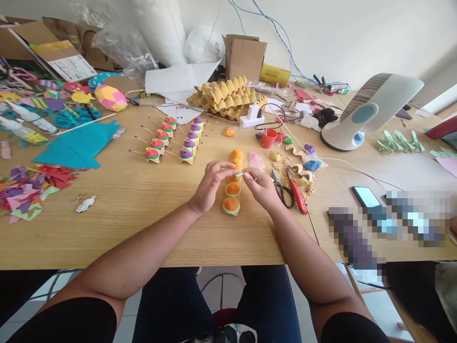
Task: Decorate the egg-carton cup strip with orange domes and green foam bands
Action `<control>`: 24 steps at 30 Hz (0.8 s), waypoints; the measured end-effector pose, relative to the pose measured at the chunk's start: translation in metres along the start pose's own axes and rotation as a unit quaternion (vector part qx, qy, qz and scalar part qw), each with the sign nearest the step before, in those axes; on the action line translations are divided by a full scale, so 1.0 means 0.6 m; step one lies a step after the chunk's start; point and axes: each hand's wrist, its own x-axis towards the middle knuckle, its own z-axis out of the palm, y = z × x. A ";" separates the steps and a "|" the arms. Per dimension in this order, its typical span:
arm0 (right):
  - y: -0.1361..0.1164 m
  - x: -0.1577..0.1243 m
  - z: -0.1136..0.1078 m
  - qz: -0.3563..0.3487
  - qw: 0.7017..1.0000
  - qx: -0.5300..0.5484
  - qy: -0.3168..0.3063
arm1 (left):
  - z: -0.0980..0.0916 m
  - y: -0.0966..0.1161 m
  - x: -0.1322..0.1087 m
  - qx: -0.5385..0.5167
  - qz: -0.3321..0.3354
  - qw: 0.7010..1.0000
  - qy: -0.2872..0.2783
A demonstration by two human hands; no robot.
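Above a row of egg-carton cups (233,213) filled with orange clay, both hands meet at a small piece of light green clay (239,175). My right hand (260,186) pinches this piece between thumb and finger; a bit of blue shows by its fingers. My left hand (207,188) has its fingers stretched out flat, the fingertips at the green piece. Light green rims run around the nearer cups, while the farther orange mounds (236,154) are partly covered by my hands. Two decorated rows, one red-topped (157,143) and one purple-topped (189,143), stand to the left with thin sticks poking out.
Scissors (283,189) and a red cutter (297,191) lie beside my right hand. Beyond are a red cup (268,138), stacked egg trays (228,97) and a white fan (367,112). Paper scraps (35,188) and teal felt (76,145) lie left; a phone (371,205) lies right.
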 end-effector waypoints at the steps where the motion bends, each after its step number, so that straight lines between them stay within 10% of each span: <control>1: -0.002 -0.001 0.004 0.017 1.000 0.023 -0.012 | -0.003 0.004 0.000 -0.001 0.025 1.000 -0.010; 24: -0.007 -0.006 0.004 0.064 0.982 0.145 -0.106 | -0.007 0.016 0.010 0.142 0.086 0.983 0.083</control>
